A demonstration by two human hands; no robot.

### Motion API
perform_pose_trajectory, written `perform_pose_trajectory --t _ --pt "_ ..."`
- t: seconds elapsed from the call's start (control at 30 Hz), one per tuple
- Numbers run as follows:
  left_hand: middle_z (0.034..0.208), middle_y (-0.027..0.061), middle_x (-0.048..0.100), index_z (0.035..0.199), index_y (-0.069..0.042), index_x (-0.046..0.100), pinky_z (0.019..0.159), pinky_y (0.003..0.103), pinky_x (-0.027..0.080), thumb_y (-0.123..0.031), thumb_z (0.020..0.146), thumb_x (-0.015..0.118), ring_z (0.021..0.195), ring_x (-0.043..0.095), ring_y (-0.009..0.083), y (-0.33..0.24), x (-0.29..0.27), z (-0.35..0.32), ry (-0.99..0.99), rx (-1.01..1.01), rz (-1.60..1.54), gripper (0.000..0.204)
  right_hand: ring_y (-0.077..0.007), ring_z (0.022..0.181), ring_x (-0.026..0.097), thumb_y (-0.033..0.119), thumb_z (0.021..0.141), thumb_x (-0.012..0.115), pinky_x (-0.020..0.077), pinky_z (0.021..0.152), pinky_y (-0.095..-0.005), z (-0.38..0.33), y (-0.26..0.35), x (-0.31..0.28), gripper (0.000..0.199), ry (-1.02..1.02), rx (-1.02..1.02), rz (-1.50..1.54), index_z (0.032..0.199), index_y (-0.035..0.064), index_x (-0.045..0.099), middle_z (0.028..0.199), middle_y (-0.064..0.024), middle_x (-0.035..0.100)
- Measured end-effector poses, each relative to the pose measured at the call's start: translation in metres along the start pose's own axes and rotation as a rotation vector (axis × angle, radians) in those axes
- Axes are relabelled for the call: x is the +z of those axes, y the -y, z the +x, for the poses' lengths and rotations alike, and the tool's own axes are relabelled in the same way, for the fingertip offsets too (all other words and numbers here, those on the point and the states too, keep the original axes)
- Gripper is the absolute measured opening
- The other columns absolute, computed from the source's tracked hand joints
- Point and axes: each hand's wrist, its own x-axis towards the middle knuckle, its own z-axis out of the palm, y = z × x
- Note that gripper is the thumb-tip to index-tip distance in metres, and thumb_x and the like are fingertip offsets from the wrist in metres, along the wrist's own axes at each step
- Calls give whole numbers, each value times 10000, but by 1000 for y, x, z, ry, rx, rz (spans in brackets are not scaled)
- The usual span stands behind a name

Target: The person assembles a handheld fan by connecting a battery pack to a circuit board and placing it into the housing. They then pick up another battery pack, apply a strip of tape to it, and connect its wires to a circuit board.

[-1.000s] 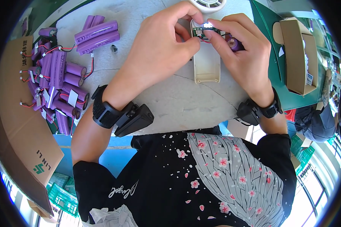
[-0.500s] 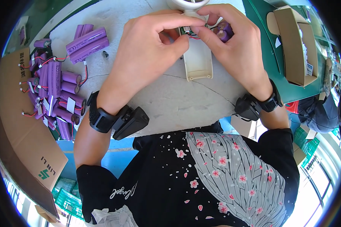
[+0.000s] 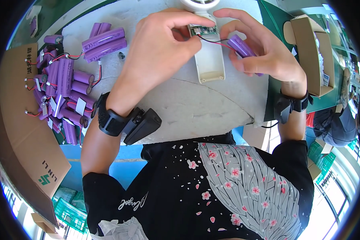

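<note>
A cream-coloured handheld fan housing [image 3: 210, 64] lies open on the pale work surface, its round grille head [image 3: 200, 4] at the far edge. Inside its upper handle sits a small green circuit board [image 3: 204, 30]. My left hand [image 3: 158, 48] closes round the housing's left side at the board, with some fingertips hidden. To the right, my right hand [image 3: 274, 56] holds a purple cylindrical battery [image 3: 241, 45] between thumb and fingers, off the housing. Red and black wires [image 3: 216, 41] run from the battery to the board.
Several purple batteries with wires [image 3: 62, 78] are heaped at the left, beside a cardboard box [image 3: 22, 120]. More batteries [image 3: 104, 44] lie near my left wrist. Another open cardboard box [image 3: 316, 56] stands at the right on the green tabletop [image 3: 274, 24].
My right hand has moved right, away from the board, and now holds the battery clear of the housing with its wires stretched out. My left hand stays at the housing.
</note>
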Motion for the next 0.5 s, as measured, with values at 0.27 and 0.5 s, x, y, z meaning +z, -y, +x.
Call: perform_pose_trajectory --t 0.27,0.5 --pt "870 65 660 993 -90 696 677 245 492 1 724 595 722 613 122 10 -1 6 -90 -22 -62 301 -100 697 593 106 847 612 425 470 -218 2 11 -15 302 -261 273 -309 1137 24 584 972 -73 641" --pt "889 94 651 956 -66 695 658 254 502 21 716 588 704 626 152 3 3 8 -165 60 -84 277 -181 737 644 31 766 670 487 554 -285 -3 16 -3 89 -370 -262 -1106 842 -15 662 906 -95 661"
